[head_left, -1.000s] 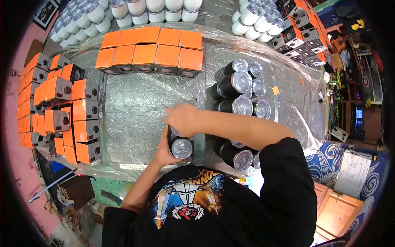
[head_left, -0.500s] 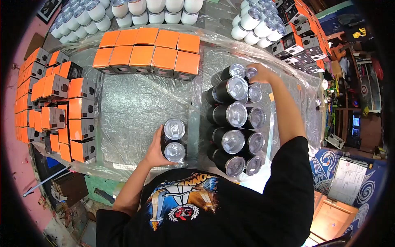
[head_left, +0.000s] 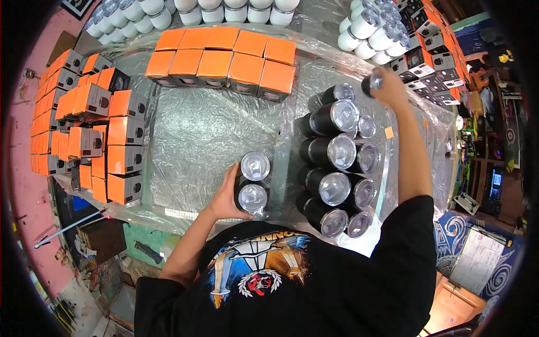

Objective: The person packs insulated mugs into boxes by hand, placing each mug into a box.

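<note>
My right hand (head_left: 391, 89) grips a small black tumbler (head_left: 368, 86) with a clear lid, lifted at the far right of the black tumbler group. That group holds several black tumblers with clear lids, such as a large one (head_left: 323, 121), packed in uneven rows. Curved against the left side of two black tumblers standing one behind the other, my left hand (head_left: 223, 196) has its thumb at the nearer one (head_left: 252, 198) and its fingers by the farther one (head_left: 255, 166).
Orange-topped boxes (head_left: 216, 62) stand in two rows at the back of the plastic-covered table (head_left: 191, 132). More orange boxes (head_left: 124, 154) are stacked left. White tumblers (head_left: 258, 12) line the far edge, with another cluster (head_left: 373, 33) and boxes (head_left: 424, 62) at far right.
My right hand has carried the small tumbler away from the group, up and to the right. My left hand stays at the two tumblers. The whole view has shifted slightly.
</note>
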A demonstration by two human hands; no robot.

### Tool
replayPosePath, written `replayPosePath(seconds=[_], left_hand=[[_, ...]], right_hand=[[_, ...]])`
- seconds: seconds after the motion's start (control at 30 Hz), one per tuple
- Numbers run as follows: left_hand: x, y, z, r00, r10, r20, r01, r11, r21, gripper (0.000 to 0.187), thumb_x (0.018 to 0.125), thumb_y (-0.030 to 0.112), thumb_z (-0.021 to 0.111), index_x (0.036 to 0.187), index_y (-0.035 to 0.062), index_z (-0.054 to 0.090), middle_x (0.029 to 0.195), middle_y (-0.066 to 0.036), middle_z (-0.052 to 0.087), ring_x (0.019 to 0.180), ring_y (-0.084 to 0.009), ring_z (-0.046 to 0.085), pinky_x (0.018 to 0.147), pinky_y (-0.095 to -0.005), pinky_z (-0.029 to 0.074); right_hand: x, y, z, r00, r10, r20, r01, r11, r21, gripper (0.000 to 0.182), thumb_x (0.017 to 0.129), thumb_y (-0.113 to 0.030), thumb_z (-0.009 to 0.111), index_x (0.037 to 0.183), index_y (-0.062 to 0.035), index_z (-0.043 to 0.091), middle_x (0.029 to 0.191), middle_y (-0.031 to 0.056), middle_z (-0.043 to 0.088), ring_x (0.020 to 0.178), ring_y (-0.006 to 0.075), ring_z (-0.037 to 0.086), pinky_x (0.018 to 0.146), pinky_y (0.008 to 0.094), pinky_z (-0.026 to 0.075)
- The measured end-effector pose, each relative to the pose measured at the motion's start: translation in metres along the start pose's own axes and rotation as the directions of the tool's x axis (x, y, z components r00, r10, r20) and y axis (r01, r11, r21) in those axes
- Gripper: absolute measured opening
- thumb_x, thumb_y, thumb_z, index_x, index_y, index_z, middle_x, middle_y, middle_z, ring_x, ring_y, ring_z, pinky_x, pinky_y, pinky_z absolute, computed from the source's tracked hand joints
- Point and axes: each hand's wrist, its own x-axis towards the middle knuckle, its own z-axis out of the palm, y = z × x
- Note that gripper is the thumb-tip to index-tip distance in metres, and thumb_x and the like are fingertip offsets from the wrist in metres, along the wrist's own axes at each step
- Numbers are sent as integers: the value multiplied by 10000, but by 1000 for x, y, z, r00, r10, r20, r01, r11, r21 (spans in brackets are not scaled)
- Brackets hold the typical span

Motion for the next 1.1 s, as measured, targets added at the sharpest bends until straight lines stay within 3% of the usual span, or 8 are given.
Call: replayPosePath(seconds=[0.1, 0.17, 0.23, 0.27, 0.33, 0.5, 0.9, 1.1], left_hand=[[-8, -11, 0, 1000, 21, -13, -22, 997, -70, 1701, 442, 404, 1089, 1716, 17, 31, 1686, -319, 252, 1560, -488, 336, 1286, -523, 338], [-11, -11, -4, 1000, -9, -24, 5, 982, -187, 1685, 447, 396, 1090, 1721, 24, 52, 1686, -294, 276, 1524, -445, 421, 1265, -514, 374], [-9, -6, -11, 999, 13, -34, -18, 988, -156, 1675, 450, 384, 1089, 1722, 30, 59, 1687, -287, 278, 1508, -438, 444, 1256, -513, 388], [-9, -7, -13, 998, 34, -48, -39, 992, -119, 1665, 454, 373, 1088, 1724, 36, 66, 1689, -280, 280, 1492, -431, 468, 1248, -512, 402], [-8, -10, -10, 996, 61, -66, -69, 989, -132, 1636, 471, 350, 1084, 1722, 35, 78, 1690, -280, 278, 1495, -436, 462, 1250, -506, 401], [-2, 1, -2, 993, 100, -71, -101, 995, -10, 1562, 534, 326, 1066, 1719, 42, 90, 1679, -291, 303, 1506, -462, 444, 1224, -490, 439], [-2, 0, 25, 993, 22, -115, -18, 999, 36, 1375, 713, 315, 944, 1715, 19, 50, 1699, -325, 243, 1531, -513, 382, 1166, -502, 477], [2, 4, 30, 988, 64, -139, -63, 998, 8, 1081, 824, 373, 859, 1644, -57, 301, 1694, -349, 230, 1553, -509, 339, 1197, -503, 443]], right_hand=[[-21, -70, -74, 947, -14, -320, 40, 996, 75, 649, 685, -253, 872, 1289, -107, 682, 1160, 190, 726, 1066, 396, 715, 921, 488, 576], [-44, -115, -115, 904, -136, -406, 241, 945, 221, 616, 690, -206, 864, 1269, -95, 686, 1191, 173, 730, 1071, 387, 715, 933, 466, 579], [-77, -166, -143, 962, -132, -238, 241, 821, 517, 634, 690, -90, 812, 1309, -72, 675, 1195, 145, 738, 1124, 294, 724, 978, 404, 564], [-92, -189, -149, 934, -263, -242, 352, 787, 507, 633, 672, -83, 813, 1291, -81, 685, 1209, 140, 739, 1120, 296, 725, 973, 414, 569], [-120, -234, -150, 838, -501, -215, 530, 658, 535, 633, 622, -64, 811, 1246, -104, 706, 1197, 122, 738, 1118, 328, 713, 986, 424, 569], [-177, -298, -86, 554, -804, 215, 616, 570, 544, 656, 629, -137, 884, 1248, -113, 668, 1259, 74, 648, 1169, 304, 638, 924, 418, 588], [-206, -332, -25, 473, -879, 62, 733, 431, 526, 451, 696, -45, 777, 1130, -52, 655, 1158, 104, 623, 1097, 284, 625, 838, 372, 591], [-215, -334, -22, 488, -872, 50, 760, 452, 467, 350, 765, -91, 762, 1095, -44, 656, 1123, 137, 633, 1044, 295, 652, 714, 376, 610]])
